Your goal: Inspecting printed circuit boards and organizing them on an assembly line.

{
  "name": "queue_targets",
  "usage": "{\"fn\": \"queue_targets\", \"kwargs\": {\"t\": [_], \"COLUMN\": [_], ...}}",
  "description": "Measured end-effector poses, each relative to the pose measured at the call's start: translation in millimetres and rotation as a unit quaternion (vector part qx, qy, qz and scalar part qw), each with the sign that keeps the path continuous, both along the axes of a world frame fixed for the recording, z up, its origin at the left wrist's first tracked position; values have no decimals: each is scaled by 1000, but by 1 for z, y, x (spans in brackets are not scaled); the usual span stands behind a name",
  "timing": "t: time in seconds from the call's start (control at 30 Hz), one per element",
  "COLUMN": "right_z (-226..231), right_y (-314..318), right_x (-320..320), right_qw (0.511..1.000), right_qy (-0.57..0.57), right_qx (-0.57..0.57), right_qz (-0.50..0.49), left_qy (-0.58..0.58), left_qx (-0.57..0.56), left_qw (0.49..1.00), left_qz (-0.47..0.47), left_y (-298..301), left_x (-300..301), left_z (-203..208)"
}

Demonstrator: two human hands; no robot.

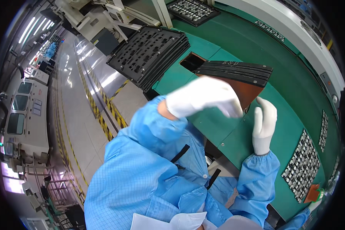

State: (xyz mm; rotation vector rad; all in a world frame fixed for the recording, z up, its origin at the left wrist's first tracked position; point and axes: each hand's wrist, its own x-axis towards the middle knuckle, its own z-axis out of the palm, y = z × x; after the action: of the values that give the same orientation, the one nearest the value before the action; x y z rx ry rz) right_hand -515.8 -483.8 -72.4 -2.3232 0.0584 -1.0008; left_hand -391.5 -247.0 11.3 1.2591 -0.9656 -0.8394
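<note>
My left hand point(205, 96), in a white glove, is raised in front of a small stack of black slabs point(234, 73). Its fingers bend downward and are smeared by motion, so I cannot tell whether it grips anything. Below the slabs shows a reddish-brown face point(243, 92), partly covered by that hand. My right hand point(264, 120), also gloved in white, is just below the right end of the stack. Its thumb and fingers are apart, with nothing visible between them.
A tall pile of black trays with cutouts point(147, 53) stands left on the green bench point(234, 134). Beside the slabs is a rectangular opening point(191, 61). Trays of small parts point(302, 165) lie right and far. A co-worker's blue sleeve point(299, 219) shows at lower right.
</note>
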Motion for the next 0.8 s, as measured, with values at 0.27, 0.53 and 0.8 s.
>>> {"fn": "queue_targets", "kwargs": {"t": [0.27, 0.53, 0.8], "right_z": [-21, -22, -16], "right_y": [2, -3, -8], "right_x": [10, 15, 20], "right_qw": [993, 994, 992], "right_qy": [104, 103, 115], "right_qx": [-56, 3, 32], "right_qz": [23, 26, 33], "left_qy": [229, 326, -355], "left_qx": [-135, 33, 735], "left_qw": [920, 778, 535], "left_qz": [286, 536, 217], "left_y": [-15, -81, -117], "left_x": [162, 349, 521], "left_z": [-6, -78, -153]}}
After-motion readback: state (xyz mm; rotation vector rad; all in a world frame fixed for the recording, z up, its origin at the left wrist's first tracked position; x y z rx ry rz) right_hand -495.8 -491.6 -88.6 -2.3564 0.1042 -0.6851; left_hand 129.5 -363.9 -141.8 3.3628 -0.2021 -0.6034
